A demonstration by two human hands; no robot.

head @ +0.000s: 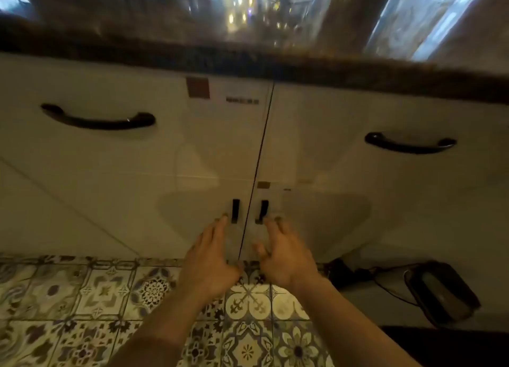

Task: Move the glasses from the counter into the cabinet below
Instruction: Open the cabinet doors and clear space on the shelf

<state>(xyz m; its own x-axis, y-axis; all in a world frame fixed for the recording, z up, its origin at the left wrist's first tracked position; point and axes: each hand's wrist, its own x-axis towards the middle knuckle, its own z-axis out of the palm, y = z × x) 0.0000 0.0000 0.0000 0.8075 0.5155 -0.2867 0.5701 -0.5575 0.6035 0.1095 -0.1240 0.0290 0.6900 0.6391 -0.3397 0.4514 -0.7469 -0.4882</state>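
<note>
Two white cabinet doors sit shut below the drawers, meeting at a dark seam. The left door (170, 215) has a small black handle (235, 211); the right door (316, 218) has its own black handle (263, 212). My left hand (210, 259) is open, fingertips close below the left handle. My right hand (285, 253) is open too, fingers spread, tips just right of the right handle. Neither hand grips anything. On the dark counter (248, 61) above, blurred glassware (242, 6) glints; single glasses cannot be made out.
Two white drawers with long black handles (97, 119) (410, 143) run under the counter edge. Patterned floor tiles (104, 298) lie below. A dark device with a cable (440, 292) rests on the floor at right.
</note>
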